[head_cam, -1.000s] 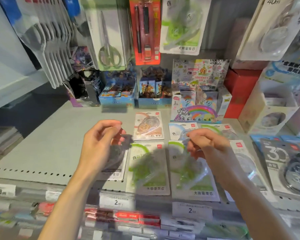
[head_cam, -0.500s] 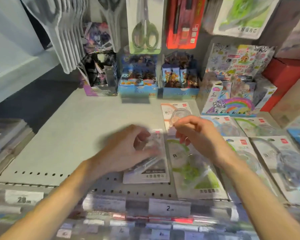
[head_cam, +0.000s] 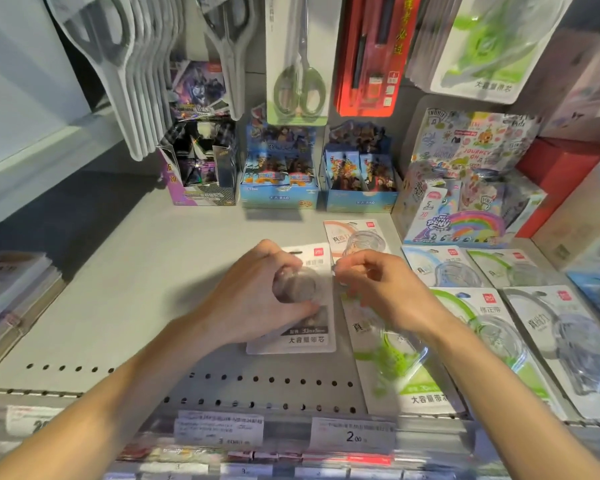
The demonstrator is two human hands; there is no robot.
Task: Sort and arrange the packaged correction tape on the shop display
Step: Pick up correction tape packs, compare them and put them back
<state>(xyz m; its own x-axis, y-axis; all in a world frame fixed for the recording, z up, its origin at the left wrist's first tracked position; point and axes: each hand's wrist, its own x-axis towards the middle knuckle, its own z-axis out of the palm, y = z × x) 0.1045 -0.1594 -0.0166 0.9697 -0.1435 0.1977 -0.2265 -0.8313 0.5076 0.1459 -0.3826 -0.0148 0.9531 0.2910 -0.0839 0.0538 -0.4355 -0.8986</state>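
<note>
Your left hand [head_cam: 257, 292] grips one grey tape pack [head_cam: 302, 327] on the shelf [head_cam: 118, 306], your right hand [head_cam: 374, 285] pinches one green pack [head_cam: 395, 368], and four more packs lie rightward.

there is just one view, from the camera on my head, looking forward and steeply down onto the grey shelf [head_cam: 125, 271] in front of me. it sits close: my forearms come in from the bottom corners and my left hand [head_cam: 257, 296] and right hand [head_cam: 378, 289] meet near the middle of the frame. the wide lens bends the edges, so the hanging scissors pack [head_cam: 297, 60] at the top leans and the price tag [head_cam: 352, 434] on the shelf's front lip lies blurred at the bottom.
</note>
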